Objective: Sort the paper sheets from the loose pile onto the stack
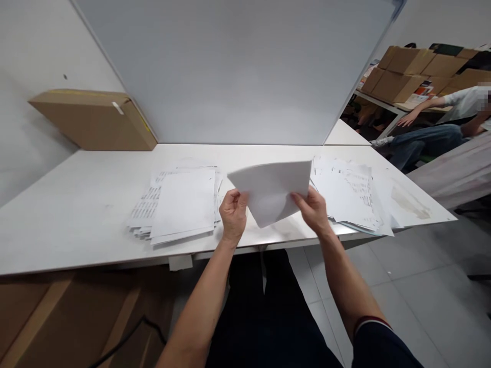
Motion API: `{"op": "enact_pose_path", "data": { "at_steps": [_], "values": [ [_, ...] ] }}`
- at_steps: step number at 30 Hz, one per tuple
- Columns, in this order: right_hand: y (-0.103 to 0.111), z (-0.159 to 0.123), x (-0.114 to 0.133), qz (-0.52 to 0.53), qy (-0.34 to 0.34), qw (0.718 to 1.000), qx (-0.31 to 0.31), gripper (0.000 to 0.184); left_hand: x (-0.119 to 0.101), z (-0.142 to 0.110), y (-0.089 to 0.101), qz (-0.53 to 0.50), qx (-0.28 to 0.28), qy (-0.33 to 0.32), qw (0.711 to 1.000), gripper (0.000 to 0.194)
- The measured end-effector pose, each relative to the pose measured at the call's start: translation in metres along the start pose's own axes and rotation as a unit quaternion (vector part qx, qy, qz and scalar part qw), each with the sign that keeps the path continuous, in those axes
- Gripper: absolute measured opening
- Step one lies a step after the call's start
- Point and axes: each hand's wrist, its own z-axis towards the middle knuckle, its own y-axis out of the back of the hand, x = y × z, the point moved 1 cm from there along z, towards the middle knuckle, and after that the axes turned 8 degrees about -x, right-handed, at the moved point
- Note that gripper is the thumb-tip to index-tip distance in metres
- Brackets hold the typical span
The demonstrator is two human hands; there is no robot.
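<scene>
A white sheet of paper (272, 186) is held up over the middle of the table, slightly bent, its visible side looking blank. My left hand (233, 213) pinches its left edge between thumb and fingers. On the right side, my right hand (312, 207) grips it with the thumb on top. Left of my hands lies an uneven paper stack (186, 204), a blank sheet uppermost and printed lines showing on sheets beneath. Another loose paper pile (347, 197), with handwriting-like marks, lies just right of my right hand. Whether I hold one sheet or more, I cannot tell.
The white table (76, 204) backs onto an upright pale panel (238, 71). A flat cardboard box (99, 120) leans at the back left. Boxes (406, 76) are piled on a farther table at right, where a person (437, 122) sits.
</scene>
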Motion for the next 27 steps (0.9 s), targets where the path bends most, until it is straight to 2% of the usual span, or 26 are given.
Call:
{"op": "enact_pose_path", "data": {
  "at_steps": [2,4,6,9,12,14,18,23,27],
  "values": [
    [0.022,0.013,0.027,-0.123,0.074,0.989,0.046,0.018,0.001,0.005,0.004,-0.019,0.025,0.014,0.999,0.037],
    [0.037,0.023,0.053,-0.227,0.143,0.958,0.098,0.016,0.003,0.008,0.01,-0.002,0.063,0.027,0.998,0.056],
    [0.042,0.028,0.069,-0.307,0.186,0.922,0.145,0.016,0.005,0.007,0.016,0.046,0.103,0.031,0.993,0.063],
    [0.032,0.026,0.07,-0.385,0.213,0.872,0.214,0.016,0.011,0.002,0.022,0.125,0.178,0.04,0.975,0.06],
    [0.016,0.021,0.052,-0.421,0.215,0.84,0.266,0.015,0.022,-0.005,0.024,0.173,0.254,0.067,0.949,0.047],
    [0.01,0.019,0.041,-0.43,0.209,0.831,0.285,0.016,0.03,-0.007,0.026,0.192,0.272,0.073,0.94,0.033],
    [0.009,0.019,0.037,-0.435,0.197,0.828,0.294,0.016,0.04,-0.007,0.029,0.209,0.253,0.05,0.943,0.018],
    [0.015,0.023,0.05,-0.43,0.181,0.84,0.275,0.016,0.037,-0.006,0.028,0.158,0.242,0.056,0.956,0.027],
    [0.014,0.024,0.052,-0.452,0.169,0.821,0.305,0.016,0.039,-0.006,0.028,0.179,0.268,0.075,0.944,0.037]
  ]
}}
